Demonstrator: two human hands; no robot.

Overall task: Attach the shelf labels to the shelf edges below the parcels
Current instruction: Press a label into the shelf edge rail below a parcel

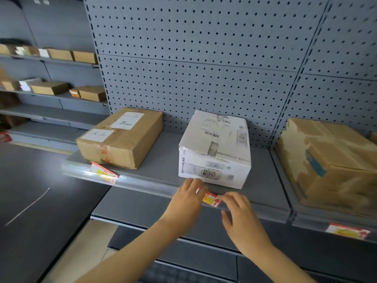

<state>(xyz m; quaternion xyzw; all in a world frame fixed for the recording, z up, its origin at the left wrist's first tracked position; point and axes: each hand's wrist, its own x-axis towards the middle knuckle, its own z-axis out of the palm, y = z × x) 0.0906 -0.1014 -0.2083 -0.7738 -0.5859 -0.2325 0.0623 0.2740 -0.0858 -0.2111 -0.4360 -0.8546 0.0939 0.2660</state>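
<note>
A red, white and yellow shelf label (211, 199) lies against the clear strip on the shelf edge (155, 185), just below the white parcel (216, 150). My left hand (188, 198) pinches the label's left end and my right hand (237, 211) holds its right end. A second label (104, 173) sits tilted in the strip below the brown parcel (120, 137) on the left. A third label (347, 231) sits flat in the edge strip of the neighbouring shelf, below the torn brown parcel (328, 160) on the right.
A grey pegboard back wall (204, 58) rises behind the parcels. Lower shelves (142, 211) jut out beneath my arms. Far left, other shelves (51, 92) carry several small brown boxes. A dark floor area (30, 190) lies to the left.
</note>
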